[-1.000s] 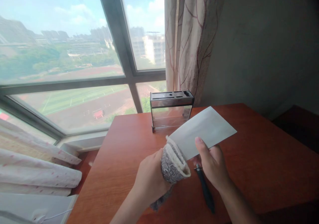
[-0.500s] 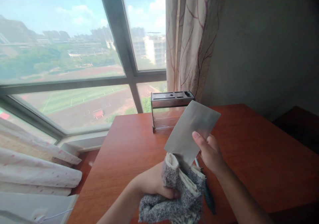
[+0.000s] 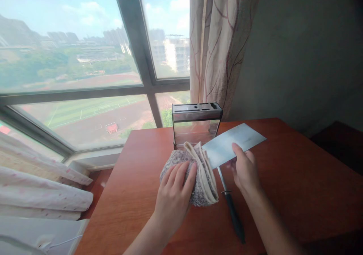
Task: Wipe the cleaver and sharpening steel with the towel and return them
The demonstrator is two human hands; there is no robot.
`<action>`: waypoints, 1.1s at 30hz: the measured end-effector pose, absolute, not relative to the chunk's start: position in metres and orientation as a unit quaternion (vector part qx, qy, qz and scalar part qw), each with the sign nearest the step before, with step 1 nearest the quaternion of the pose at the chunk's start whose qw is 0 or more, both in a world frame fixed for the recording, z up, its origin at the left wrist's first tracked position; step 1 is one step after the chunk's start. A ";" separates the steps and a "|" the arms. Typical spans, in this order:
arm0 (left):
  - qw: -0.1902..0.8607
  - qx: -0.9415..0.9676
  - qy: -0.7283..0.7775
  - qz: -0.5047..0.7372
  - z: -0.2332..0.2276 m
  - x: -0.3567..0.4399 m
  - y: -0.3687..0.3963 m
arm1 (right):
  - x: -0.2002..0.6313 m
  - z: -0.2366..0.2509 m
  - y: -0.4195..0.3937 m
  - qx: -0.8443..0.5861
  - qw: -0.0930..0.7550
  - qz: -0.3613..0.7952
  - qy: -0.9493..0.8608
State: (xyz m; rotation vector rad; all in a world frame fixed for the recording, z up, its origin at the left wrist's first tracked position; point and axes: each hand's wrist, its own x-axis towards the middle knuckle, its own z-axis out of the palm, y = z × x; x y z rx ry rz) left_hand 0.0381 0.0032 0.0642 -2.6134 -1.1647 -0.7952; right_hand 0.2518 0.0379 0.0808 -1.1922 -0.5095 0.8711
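My left hand (image 3: 176, 187) is closed on a folded, speckled grey towel (image 3: 202, 187) with cream edges. Its fingers press on the near side of the cloth. A broad, flat metal cleaver blade (image 3: 224, 145) slants up to the right from the towel's folds, where its left end touches or is covered by the cloth. My right hand (image 3: 245, 168) grips the blade's lower edge, thumb on top. No handle of it shows. Between my forearms, a honing steel (image 3: 234, 217) with a black handle lies on the table, its tip hidden under the blade.
A clear-sided knife stand (image 3: 197, 113) with a slotted metal top is at the back of the reddish-brown wooden table (image 3: 136, 179). Behind it are a window (image 3: 85, 73) and a patterned curtain (image 3: 221, 39). A pale curtain (image 3: 42, 187) hangs at left.
The towel has moved up and away from me, and my left hand now lies over its near side. The blade has tilted flatter and shifted right. More of the honing steel shows.
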 end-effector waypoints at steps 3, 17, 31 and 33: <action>0.108 -0.875 -0.375 -0.288 0.054 0.027 0.006 | 0.253 0.081 0.037 -0.534 0.738 0.374 -0.176; 0.036 -0.855 -0.439 -0.273 0.049 0.041 0.016 | 0.246 0.066 0.027 -0.582 0.643 0.400 -0.296; -0.583 -0.502 -0.444 -0.460 0.064 0.031 0.029 | 0.237 0.086 0.018 -0.518 0.738 0.372 -0.219; -0.629 -0.390 -0.482 -0.468 0.049 0.031 0.036 | 0.231 0.084 0.016 -0.517 0.758 0.338 -0.210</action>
